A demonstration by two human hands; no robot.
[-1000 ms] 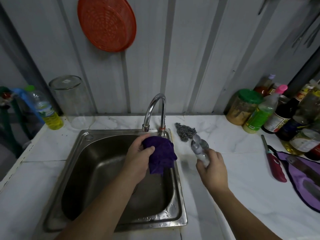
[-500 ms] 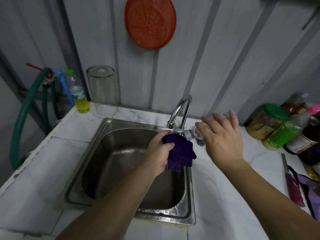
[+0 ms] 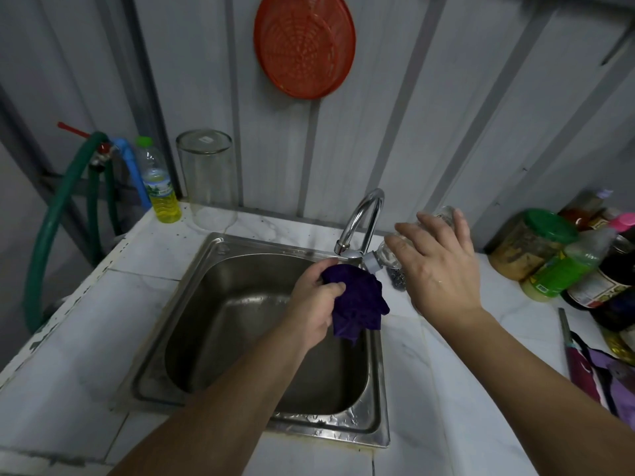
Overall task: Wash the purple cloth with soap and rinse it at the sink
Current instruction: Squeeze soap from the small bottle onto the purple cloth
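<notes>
My left hand (image 3: 314, 305) grips the bunched purple cloth (image 3: 359, 304) over the right side of the steel sink (image 3: 192, 304), just below the curved tap (image 3: 362, 218). A clear soap bottle (image 3: 385, 255) is in my right hand (image 3: 438, 266), tipped on its side with its grey cap pointing down-left at the top of the cloth. The cap almost touches the cloth. Much of the bottle is hidden behind my fingers. No running water is visible at the tap.
A steel scourer (image 3: 397, 278) lies behind the bottle. Jars and sauce bottles (image 3: 563, 266) crowd the right counter, with a red-handled knife (image 3: 580, 362) and purple bag (image 3: 615, 383). At the back left stand a clear jar (image 3: 208, 176), a yellow-liquid bottle (image 3: 159, 187) and a green hose (image 3: 51, 235).
My right hand lifted the soap bottle from upright beside the sink, tipped it over and brought its cap to the cloth. My left hand kept the cloth in place. The camera view shifted left and closer.
</notes>
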